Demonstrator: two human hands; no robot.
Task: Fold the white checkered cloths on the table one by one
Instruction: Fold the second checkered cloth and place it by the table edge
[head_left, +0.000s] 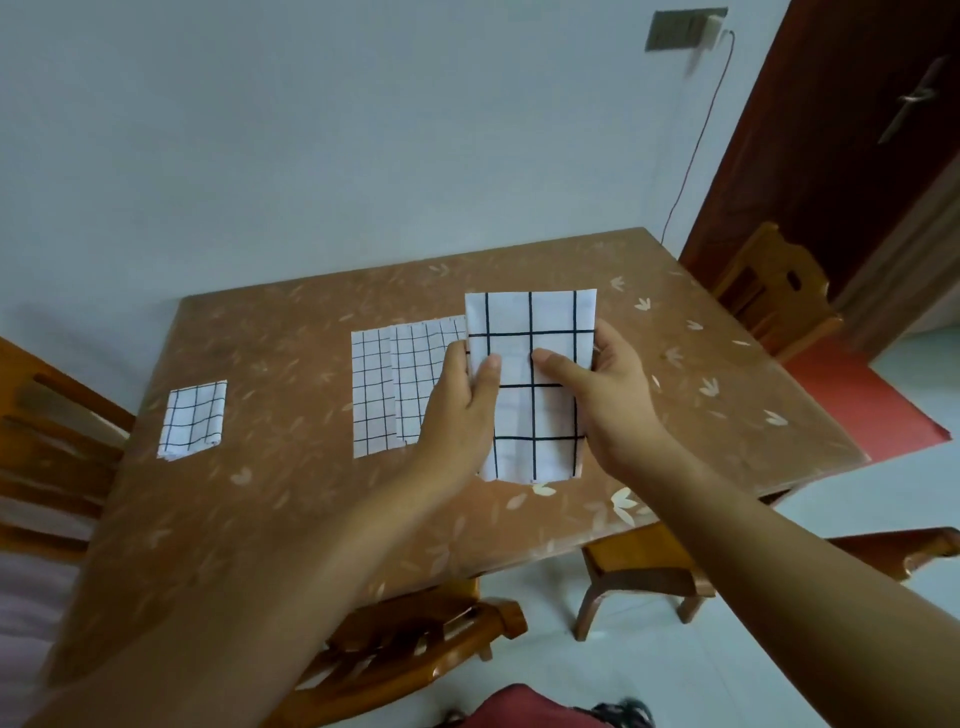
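A white cloth with a black grid (535, 415), folded into a tall narrow rectangle, is held up above the table between both hands. My left hand (460, 400) grips its left edge with the thumb on the front. My right hand (602, 395) grips its right edge, thumb pressed on the front too. Behind my left hand, a stack of two overlapping checkered cloths (387, 389) lies flat on the table. A small folded checkered cloth (193, 418) lies at the table's left side.
The brown table (291, 499) with a leaf pattern stands against a pale wall. Wooden chairs stand at the left (47, 441), at the near edge (415, 644) and at the far right (774, 291). A dark red door (841, 130) is at the right.
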